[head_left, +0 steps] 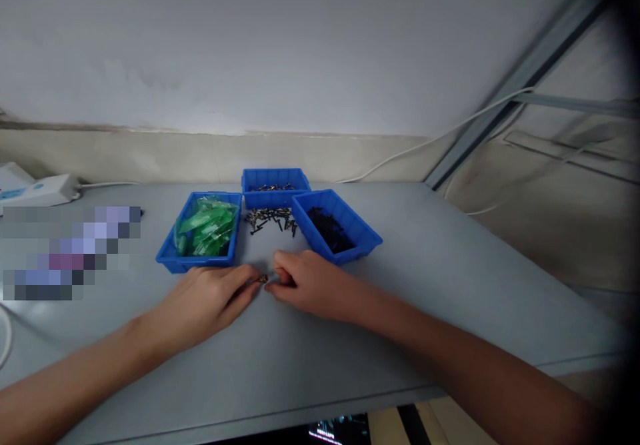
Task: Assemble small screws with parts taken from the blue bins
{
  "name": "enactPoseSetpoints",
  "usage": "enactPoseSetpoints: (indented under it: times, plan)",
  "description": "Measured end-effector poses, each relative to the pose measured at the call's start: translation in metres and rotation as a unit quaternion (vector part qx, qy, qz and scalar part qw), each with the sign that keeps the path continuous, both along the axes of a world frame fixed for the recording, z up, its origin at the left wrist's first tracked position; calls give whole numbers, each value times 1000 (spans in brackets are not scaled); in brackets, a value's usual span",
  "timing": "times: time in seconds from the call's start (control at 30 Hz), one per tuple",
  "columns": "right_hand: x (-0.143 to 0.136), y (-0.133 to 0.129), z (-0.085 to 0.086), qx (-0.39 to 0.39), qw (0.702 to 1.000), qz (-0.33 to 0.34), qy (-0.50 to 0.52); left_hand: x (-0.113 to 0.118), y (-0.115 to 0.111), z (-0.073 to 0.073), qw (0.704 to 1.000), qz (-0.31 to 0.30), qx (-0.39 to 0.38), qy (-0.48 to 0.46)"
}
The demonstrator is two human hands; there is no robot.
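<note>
In the head view, the left hand (207,296) reaches in from the lower left and the right hand (315,284) from the lower right, meeting low over the desk (425,265). A small brass-coloured piece (263,278) sits at the very tips of the left hand's fingers (244,273), pinched between thumb and forefinger, its end poking out toward the right hand. The left fingers are closed on it. The right hand's fingers are curled inward, with the thumb tip just beside the exposed end of the piece; whether they touch it or grasp something of their own, I cannot tell.

Beyond the hands, a loose scatter of small dark and brassy screw-like pieces (273,217) lies on the desk, ringed by three blue trays. The left tray (173,265), just past the left hand, holds green pieces in clear plastic (210,225). The rear tray (276,200) stands behind the scatter, with more brassy pieces (273,187) inside. The right tray (353,222), set at an angle just past the right hand, holds a heap of black pieces (327,232). The pinched piece is nearer the person than the scatter and well apart from it.
</note>
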State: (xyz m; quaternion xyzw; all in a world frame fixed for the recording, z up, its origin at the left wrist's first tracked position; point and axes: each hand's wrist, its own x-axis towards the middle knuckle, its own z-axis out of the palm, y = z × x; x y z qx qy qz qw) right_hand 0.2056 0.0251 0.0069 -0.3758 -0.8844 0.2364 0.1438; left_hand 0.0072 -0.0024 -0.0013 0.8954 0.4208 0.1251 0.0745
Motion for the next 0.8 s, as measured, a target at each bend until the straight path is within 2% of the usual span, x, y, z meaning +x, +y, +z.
enactPoseSetpoints:
  times: [0.1,0.2,0.33,0.47,0.8]
  plan:
    - [0,1,0,19,999,26,6,0,0,-1,1000,0,8,-6]
    - [0,-1,2,10,999,16,29,0,-1,0,1000,7,8,-7]
    - [-1,-4,3,-28,998,8,52,0,-1,0,1000,14,9,-14]
    - [0,-2,3,-62,996,35,62,0,0,-1,999,-13,38,-4]
    - [-2,-2,5,-18,999,24,33,-1,-1,0,999,-22,36,-31]
